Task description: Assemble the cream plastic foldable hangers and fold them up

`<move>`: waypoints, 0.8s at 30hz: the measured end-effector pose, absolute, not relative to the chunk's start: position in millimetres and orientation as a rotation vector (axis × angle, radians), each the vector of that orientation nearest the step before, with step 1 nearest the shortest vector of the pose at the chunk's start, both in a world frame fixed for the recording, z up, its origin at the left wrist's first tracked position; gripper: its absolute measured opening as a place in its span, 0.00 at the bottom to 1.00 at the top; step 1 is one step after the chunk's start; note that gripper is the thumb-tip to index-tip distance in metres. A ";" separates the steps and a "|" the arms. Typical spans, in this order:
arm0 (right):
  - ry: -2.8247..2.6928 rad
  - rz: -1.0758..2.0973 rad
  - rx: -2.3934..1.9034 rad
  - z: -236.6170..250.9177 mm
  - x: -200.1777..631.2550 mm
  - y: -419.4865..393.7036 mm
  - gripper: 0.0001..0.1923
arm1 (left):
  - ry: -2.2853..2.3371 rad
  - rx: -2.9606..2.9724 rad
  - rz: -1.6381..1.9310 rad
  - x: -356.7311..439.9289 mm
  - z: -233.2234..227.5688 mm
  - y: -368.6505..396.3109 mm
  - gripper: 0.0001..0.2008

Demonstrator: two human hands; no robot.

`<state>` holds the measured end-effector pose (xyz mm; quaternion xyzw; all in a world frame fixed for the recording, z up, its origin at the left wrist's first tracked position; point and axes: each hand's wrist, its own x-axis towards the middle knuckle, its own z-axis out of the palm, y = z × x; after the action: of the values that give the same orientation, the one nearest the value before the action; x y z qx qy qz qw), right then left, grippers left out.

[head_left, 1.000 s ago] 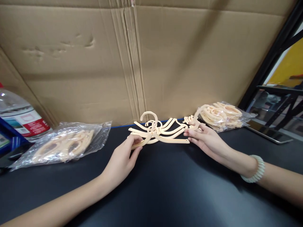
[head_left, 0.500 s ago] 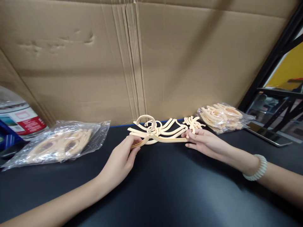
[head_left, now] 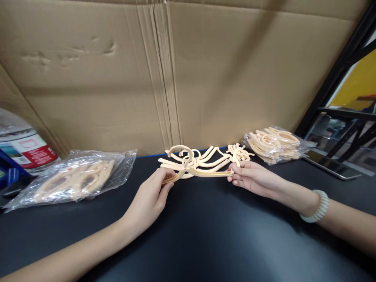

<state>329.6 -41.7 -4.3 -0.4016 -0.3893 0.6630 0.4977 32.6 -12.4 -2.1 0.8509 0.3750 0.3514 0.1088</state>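
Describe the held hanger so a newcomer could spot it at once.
Look to the cardboard, then down to the black table before it. The hanger runs from the left hand toward the right hand. The loose pieces lie behind it; only this one is in the left hand's grip.

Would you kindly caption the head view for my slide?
Left hand grips a hanger; right hand holds a pale piece at its end.
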 end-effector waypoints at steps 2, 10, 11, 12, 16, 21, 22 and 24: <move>-0.961 1.581 -0.986 -4.0 328.1 -42.2 0.13 | 1.105 2.504 1.030 32.3 -2.3 -12.6 0.05; -1.047 1.432 -0.972 -8.7 323.2 -45.5 0.17 | 1.076 2.520 1.015 31.4 -4.0 -13.5 0.06; -1.053 1.422 -0.973 -8.8 322.6 -45.9 0.17 | 1.078 2.523 1.020 31.7 -3.8 -13.6 0.07; -1.056 1.414 -0.974 -8.7 321.9 -46.4 0.17 | 1.079 2.526 1.026 32.0 -3.4 -13.7 0.07; -1.049 1.402 -0.988 -7.2 319.6 -47.9 0.18 | 1.075 2.543 1.050 32.6 -2.0 -14.0 0.08; -1.042 1.428 -1.015 -5.7 320.1 -48.0 0.16 | 1.076 2.547 1.073 32.4 -1.8 -13.7 0.08; -1.045 1.452 -1.007 -5.3 321.0 -47.8 0.16 | 1.078 2.545 1.077 32.4 -1.9 -13.6 0.08; -1.053 1.527 -0.975 -4.2 323.5 -47.2 0.16 | 1.082 2.543 1.084 32.4 -2.1 -13.6 0.07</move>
<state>323.5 -47.2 -4.2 -0.4033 -0.4351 0.6313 0.4995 32.4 -13.6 -2.1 0.8535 0.3630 0.3638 0.0864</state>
